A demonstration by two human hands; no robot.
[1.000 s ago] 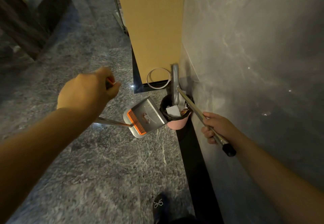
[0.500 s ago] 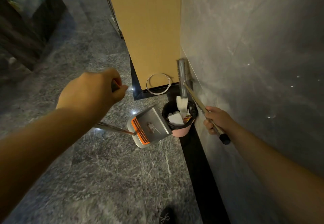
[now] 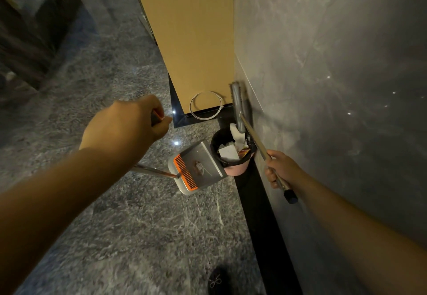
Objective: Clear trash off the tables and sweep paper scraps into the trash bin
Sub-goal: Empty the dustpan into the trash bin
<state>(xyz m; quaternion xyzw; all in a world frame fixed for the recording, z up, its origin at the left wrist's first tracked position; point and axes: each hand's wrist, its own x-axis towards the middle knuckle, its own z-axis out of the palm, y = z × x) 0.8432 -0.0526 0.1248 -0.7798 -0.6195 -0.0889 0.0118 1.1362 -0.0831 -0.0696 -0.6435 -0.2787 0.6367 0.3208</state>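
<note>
Landmark: trash bin (image 3: 233,153), pink body with a black liner, standing on the grey marble floor (image 3: 138,225) at the foot of the grey wall (image 3: 323,63). The bin holds white paper scraps (image 3: 227,152) and a piece of coloured wrapper.

Left hand (image 3: 124,128): fingers curled tight round the top of a metal handle. The handle runs down to a grey dustpan (image 3: 198,167) with an orange comb edge. The pan is raised off the floor and tilted, its open lip at the bin's left rim; whether lip and rim touch cannot be told. 1 small scrap (image 3: 198,164) lies in the pan, near the comb.

Right hand (image 3: 280,170): fingers wrapped round the metal shaft of a broom (image 3: 240,109), near its black end cap. The shaft slants up over the bin's right side. The grey broom head stands above and behind the bin, against the wall.

Behind the bin: a tan panel (image 3: 184,28) and, at its base, a thin metal ring (image 3: 205,105) leaning on it.

Below the bin, at the frame's lower edge: tip of 1 dark shoe (image 3: 217,281).
</note>
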